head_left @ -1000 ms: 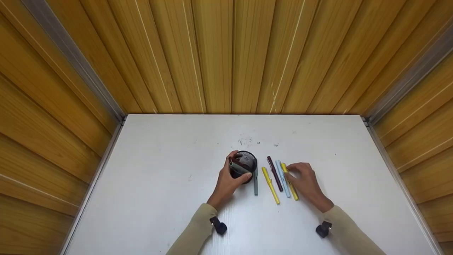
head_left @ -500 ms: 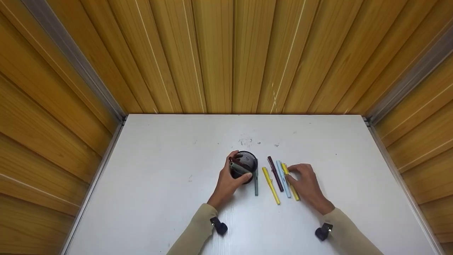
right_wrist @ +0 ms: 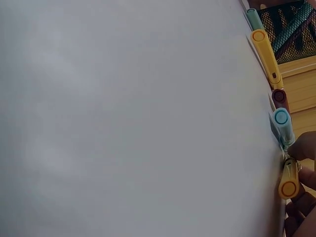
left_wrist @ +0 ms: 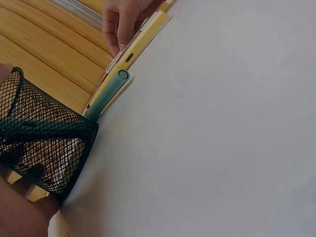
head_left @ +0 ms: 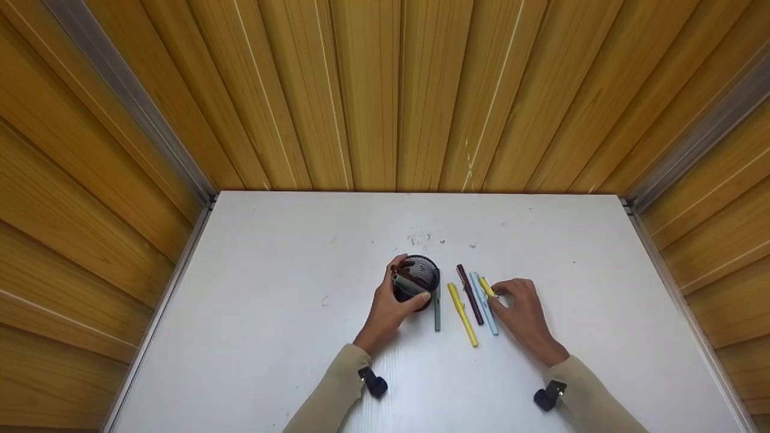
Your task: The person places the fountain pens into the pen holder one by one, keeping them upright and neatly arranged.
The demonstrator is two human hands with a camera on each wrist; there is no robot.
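Observation:
My left hand (head_left: 392,299) grips a black mesh pen holder (head_left: 419,278) that stands on the white table (head_left: 271,337); a grey-green pen (head_left: 406,284) leans inside it. Right of the holder lie a grey-green pen (head_left: 437,313), a yellow pen (head_left: 462,314), a maroon pen (head_left: 469,295) and a light blue pen (head_left: 485,304), side by side. My right hand (head_left: 503,299) pinches a second yellow pen (head_left: 486,287) at the right end of the row. In the right wrist view this yellow pen (right_wrist: 289,180) sits between my fingertips (right_wrist: 302,147), beside the blue pen (right_wrist: 282,123). The left wrist view shows the holder (left_wrist: 45,148) close up.
Wooden panel walls (head_left: 385,90) close in the table at the back and on both sides. Faint scribble marks (head_left: 419,240) lie behind the holder. Bare table surface spreads to the left (head_left: 252,288) and right (head_left: 613,300) of the hands.
My right hand has closed its fingers on the rightmost yellow pen, and that pen's near end no longer shows on the table. The left hand stays on the holder.

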